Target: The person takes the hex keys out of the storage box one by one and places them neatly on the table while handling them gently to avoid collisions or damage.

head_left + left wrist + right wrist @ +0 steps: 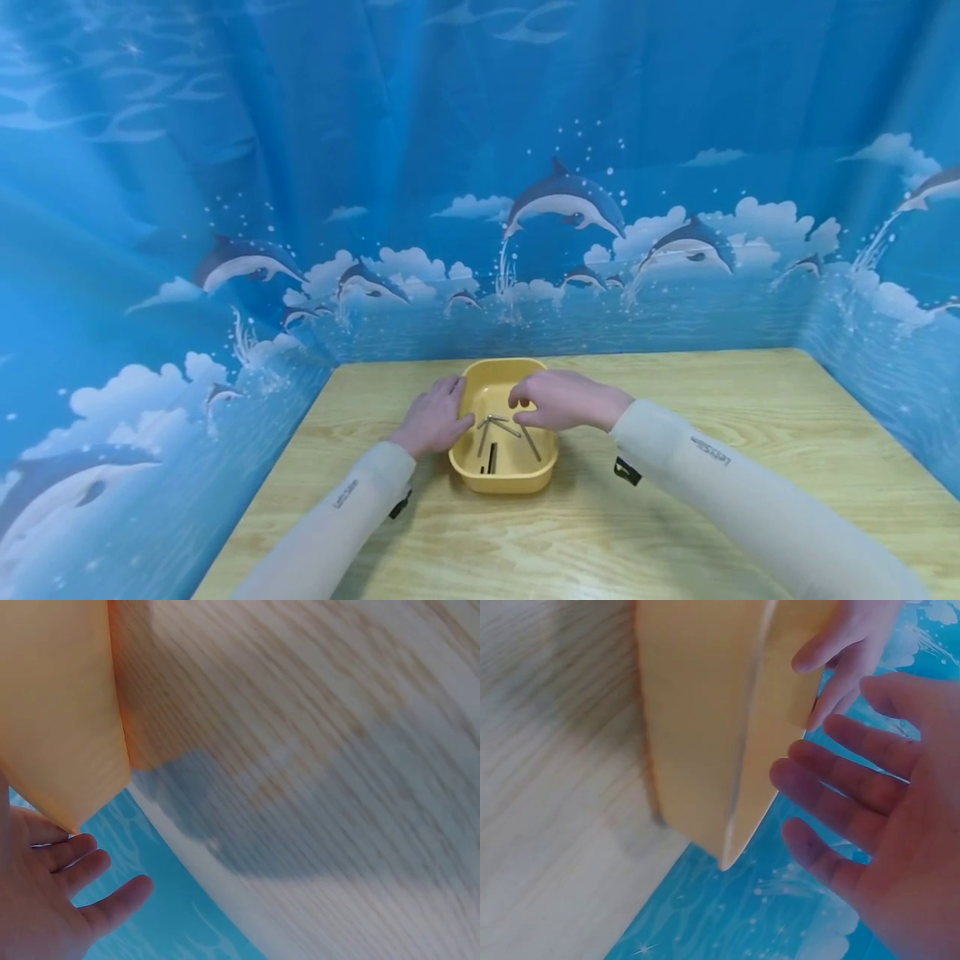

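Table: pale, wood-grained. Backdrop sheet: blue, lightly creased, hung behind far edge and along both sides; printed with leaping dolphins, white clouds, splashes, rippled water.

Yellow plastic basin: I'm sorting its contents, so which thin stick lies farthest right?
The slanting grey metallic stick near the right wall of the basin; other visible sticks lie farther left.

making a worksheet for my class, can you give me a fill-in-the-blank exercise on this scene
1. Slim metal pieces lie in a tub whose colour is ____.
2. The right hand hovers over the tub while the ____ hand touches its rim.
3. The animals leaping on the blue backdrop are ____.

Missing words: yellow; left; dolphins.
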`<action>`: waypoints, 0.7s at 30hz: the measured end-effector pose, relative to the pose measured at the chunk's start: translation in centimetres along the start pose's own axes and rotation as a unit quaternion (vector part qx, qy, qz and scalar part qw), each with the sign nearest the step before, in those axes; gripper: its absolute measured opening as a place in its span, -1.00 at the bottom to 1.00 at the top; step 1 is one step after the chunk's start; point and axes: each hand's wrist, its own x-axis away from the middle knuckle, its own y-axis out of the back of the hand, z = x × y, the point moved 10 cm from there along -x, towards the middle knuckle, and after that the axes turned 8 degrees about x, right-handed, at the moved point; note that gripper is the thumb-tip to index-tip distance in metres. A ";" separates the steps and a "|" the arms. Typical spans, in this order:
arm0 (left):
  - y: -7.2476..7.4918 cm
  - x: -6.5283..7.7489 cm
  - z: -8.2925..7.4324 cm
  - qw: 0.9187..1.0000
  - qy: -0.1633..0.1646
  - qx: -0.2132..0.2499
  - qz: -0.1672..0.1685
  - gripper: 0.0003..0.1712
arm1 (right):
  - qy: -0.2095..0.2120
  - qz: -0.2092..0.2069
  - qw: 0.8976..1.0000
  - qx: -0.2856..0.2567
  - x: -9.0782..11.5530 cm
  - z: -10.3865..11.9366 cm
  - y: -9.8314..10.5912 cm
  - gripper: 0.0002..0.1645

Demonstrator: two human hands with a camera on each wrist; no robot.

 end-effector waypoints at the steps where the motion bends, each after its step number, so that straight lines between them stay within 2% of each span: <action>1: 0.0 0.0 0.0 1.000 0.000 0.000 0.001 -0.15 | -0.003 0.007 1.000 0.003 -0.4 0.1 -0.1 -0.63; 7: -0.2 0.1 0.1 1.000 0.004 0.000 0.008 -0.14 | -0.033 0.063 0.997 0.012 -2.8 -0.1 -0.7 -0.67; 12: -0.3 0.2 0.1 1.000 0.005 0.011 0.011 -0.14 | -0.067 0.126 0.990 -0.014 -4.9 -1.1 -1.9 -0.62; 16: -0.6 0.2 0.3 1.000 0.005 0.011 0.014 -0.13 | -0.082 0.153 0.984 -0.042 -6.3 -1.3 -2.6 -0.60; 21: -0.7 0.1 0.4 1.000 0.011 0.007 0.021 -0.13 | -0.095 0.179 0.978 -0.053 -7.6 -1.0 -3.4 -0.66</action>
